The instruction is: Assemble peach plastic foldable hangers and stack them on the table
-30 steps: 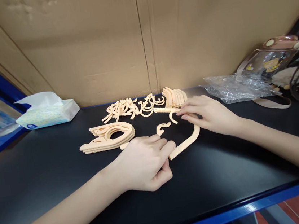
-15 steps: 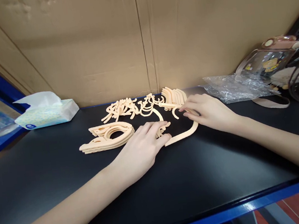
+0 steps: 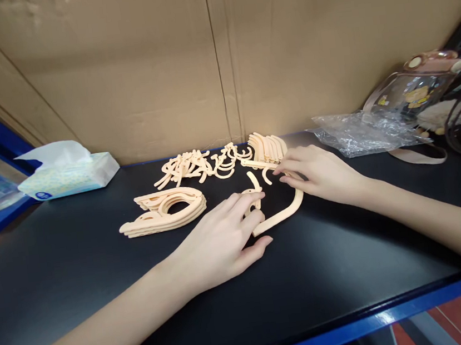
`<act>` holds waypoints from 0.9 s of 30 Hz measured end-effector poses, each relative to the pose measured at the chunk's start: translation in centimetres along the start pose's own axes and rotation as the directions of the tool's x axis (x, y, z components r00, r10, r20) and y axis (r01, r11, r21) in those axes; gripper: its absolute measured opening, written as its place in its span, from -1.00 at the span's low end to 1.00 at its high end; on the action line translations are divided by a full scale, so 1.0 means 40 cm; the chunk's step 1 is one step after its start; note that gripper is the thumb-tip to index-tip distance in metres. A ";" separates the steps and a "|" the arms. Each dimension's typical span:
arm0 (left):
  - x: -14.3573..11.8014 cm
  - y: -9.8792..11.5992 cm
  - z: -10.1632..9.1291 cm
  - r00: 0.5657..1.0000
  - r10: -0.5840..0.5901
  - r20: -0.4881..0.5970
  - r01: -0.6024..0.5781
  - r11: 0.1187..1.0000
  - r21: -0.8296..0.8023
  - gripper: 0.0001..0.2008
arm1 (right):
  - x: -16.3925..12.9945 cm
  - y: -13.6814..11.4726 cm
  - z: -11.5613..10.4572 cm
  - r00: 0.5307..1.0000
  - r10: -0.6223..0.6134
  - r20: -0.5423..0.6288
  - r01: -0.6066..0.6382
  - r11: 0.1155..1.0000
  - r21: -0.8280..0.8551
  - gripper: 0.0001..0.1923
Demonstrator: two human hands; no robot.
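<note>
Cream plastic folding-hanger parts lie on the black table. My left hand (image 3: 221, 235) rests palm down, thumb held apart, its fingers over a small cream hanger piece (image 3: 254, 195) that they partly hide. With bent fingers my right hand (image 3: 317, 172) grips a curved hanger arm (image 3: 284, 213), whose lower end points toward my left thumb. A small hook (image 3: 267, 177) lies by my right fingertips. Left of my left hand is a stack of folded hangers (image 3: 164, 213).
Behind the hands are a pile of loose hooks (image 3: 183, 167) and a row of stacked hanger arms (image 3: 267, 146). A tissue pack (image 3: 73, 175) stands at left. A clear plastic bag (image 3: 368, 133) and a transparent bottle (image 3: 413, 88) are at right. Cardboard (image 3: 137, 66) forms the back.
My left thumb has moved away from the fingers and nearer to me. The small piece under my left fingers has turned. My right hand has barely moved.
</note>
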State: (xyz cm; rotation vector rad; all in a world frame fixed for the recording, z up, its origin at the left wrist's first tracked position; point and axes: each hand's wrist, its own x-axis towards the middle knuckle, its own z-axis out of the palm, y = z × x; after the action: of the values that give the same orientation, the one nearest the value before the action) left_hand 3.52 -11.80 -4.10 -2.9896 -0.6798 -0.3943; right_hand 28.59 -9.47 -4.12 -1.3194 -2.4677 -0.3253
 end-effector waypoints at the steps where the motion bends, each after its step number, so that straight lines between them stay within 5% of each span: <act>1: 0.000 -0.001 0.002 1.000 0.013 -0.006 -0.013 1.000 0.003 -0.78 | 0.000 0.000 0.000 1.000 -0.003 -0.002 0.003 1.000 0.001 -0.82; 27: 0.005 0.005 0.005 0.998 0.060 -0.012 -0.061 0.987 -0.151 -0.72 | 0.001 0.001 0.009 0.999 -0.030 0.044 0.031 0.999 -0.013 -0.76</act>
State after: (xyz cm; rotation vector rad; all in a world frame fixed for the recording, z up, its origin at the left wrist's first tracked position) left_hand 3.81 -11.86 -4.25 -3.1401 -0.5820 -0.4729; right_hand 28.53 -9.28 -4.44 -1.3087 -2.5280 -0.3242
